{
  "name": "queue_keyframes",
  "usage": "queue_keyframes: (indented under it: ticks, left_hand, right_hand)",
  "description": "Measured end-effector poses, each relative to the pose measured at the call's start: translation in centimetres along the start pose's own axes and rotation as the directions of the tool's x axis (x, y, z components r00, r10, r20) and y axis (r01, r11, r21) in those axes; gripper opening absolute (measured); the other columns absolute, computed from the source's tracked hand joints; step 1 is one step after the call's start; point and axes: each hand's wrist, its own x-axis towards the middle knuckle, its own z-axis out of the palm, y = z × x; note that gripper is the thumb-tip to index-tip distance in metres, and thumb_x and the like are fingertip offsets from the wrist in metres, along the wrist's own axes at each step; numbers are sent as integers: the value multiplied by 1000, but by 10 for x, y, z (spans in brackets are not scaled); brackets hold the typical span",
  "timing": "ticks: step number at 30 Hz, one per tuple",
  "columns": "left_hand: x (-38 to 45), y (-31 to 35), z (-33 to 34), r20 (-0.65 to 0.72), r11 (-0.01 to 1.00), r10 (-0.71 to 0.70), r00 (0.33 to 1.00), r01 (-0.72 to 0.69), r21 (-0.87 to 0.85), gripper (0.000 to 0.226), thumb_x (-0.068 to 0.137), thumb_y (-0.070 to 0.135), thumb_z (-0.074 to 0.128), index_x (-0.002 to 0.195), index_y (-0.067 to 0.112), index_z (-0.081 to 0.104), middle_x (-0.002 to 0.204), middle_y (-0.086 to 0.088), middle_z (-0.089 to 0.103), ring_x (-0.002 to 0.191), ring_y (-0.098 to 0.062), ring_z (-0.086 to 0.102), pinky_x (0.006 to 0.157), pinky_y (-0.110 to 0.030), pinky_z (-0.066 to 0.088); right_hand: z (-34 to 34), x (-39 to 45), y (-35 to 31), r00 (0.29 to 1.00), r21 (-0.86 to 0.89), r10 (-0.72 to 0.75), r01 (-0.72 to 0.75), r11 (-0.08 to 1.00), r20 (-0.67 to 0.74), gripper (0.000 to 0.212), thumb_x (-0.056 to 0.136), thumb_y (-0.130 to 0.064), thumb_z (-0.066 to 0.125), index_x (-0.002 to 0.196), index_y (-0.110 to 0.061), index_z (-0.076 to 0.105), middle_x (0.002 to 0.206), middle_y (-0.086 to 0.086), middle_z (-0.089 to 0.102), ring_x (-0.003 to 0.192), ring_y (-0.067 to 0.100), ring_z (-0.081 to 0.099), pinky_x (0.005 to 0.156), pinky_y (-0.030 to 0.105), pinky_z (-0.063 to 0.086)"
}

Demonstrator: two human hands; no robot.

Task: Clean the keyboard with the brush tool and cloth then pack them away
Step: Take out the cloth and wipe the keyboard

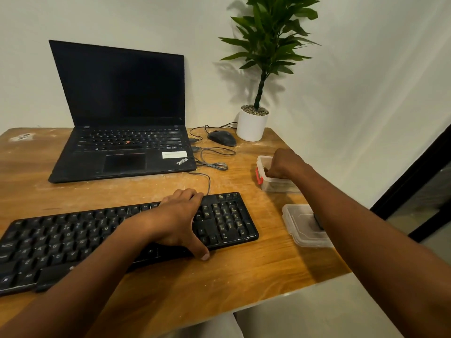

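The left hand (181, 219) lies spread across the black keyboard (227, 217), steadying it. The right hand (283, 164), fingers curled, dips into the clear tub (262, 162); what it grips is hidden. The tub's lid (300, 223) lies off, so cleaning looks either unstarted or finished.

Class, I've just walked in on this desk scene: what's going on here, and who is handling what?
A person sits at a wooden desk. Their left hand rests across the black keyboard, thumb at its front edge. Their right hand reaches into a small clear plastic container with a red clasp; what it holds is hidden. The container's lid lies nearby on the desk. A laptop stands open behind, screen dark.
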Motion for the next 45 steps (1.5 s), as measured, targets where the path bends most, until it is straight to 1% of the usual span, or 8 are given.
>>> queue_keyframes:
  ticks: [6, 12, 19, 28, 33, 37, 40, 45]
  left_hand:
    - [0, -1, 0, -1, 1000, 2, 1000, -2, -10, 147, 57, 69, 89, 165, 23, -1, 165, 3, 13, 151, -24, 14, 127, -44, 21]
    - [1, -2, 0, 3, 1000, -2, 1000, 2, -9, 149, 56, 71, 89, 165, 24, -2, 166, 3, 11, 153, -25, 12, 128, -44, 19]
    - [-2, 1, -2, 7, 1000, -15, 1000, 15, -12, 148, 57, 70, 89, 165, 23, -2, 165, 4, 12, 152, -25, 13, 128, -44, 19]
    - [1, -2, -1, 5, 1000, -13, 1000, 13, -19, 149, 57, 70, 89, 165, 24, -3, 166, 4, 10, 154, -25, 10, 128, -45, 17]
    - [3, -3, 2, 5, 1000, -12, 1000, 12, -16, 150, 56, 70, 89, 165, 25, -3, 166, 4, 10, 153, -25, 11, 128, -44, 18]
    - [2, -2, 1, 2, 1000, -10, 1000, 10, -10, 149, 57, 69, 89, 165, 24, -4, 166, 3, 11, 153, -25, 12, 128, -44, 19]
    - [-1, -2, 0, 3, 1000, -12, 1000, 12, -18, 149, 57, 70, 89, 165, 24, -3, 165, 3, 11, 153, -25, 12, 128, -44, 20]
    - [-9, -1, -3, 12, 999, 9, 1000, -8, -50, 146, 62, 69, 87, 165, 24, -6, 171, 4, 1, 157, -26, 2, 129, -43, 13]
  right_hand:
    - [3, 1, -1, 997, -12, 37, -37, 999, -64, 52, 86, -32, 84, 127, -6, 67, 125, 12, 70, 105, 26, 67, 81, 32, 52]
    - [1, -4, 10, 992, 84, 49, -40, 996, -114, 39, 81, -37, 87, 99, -7, 70, 100, 8, 70, 85, 22, 60, 70, 32, 49]
    - [-3, -11, 6, 999, 78, 4, 0, 997, -51, 44, 82, -38, 87, 111, -6, 77, 112, 10, 74, 100, 25, 67, 85, 35, 57]
    - [4, -10, 3, 996, 54, 21, -16, 998, -85, 53, 85, -36, 85, 126, -6, 67, 125, 12, 71, 109, 27, 67, 87, 33, 54]
    - [5, -5, 7, 996, 78, 9, -2, 997, -91, 41, 86, -39, 83, 108, -5, 74, 109, 11, 74, 88, 22, 63, 84, 37, 58]
    - [-7, -5, 15, 996, 295, 39, -13, 955, -82, 22, 78, -22, 87, 85, -3, 79, 86, 10, 75, 80, 22, 69, 75, 37, 57]
    - [-23, -9, 21, 992, 491, 42, 22, 871, -120, 21, 80, -15, 82, 80, 5, 74, 74, 11, 70, 70, 24, 65, 69, 37, 54]
    - [-54, -33, 18, 994, 774, -60, 111, 624, -94, 9, 91, -8, 73, 96, -1, 75, 92, 15, 77, 87, 29, 76, 79, 36, 62]
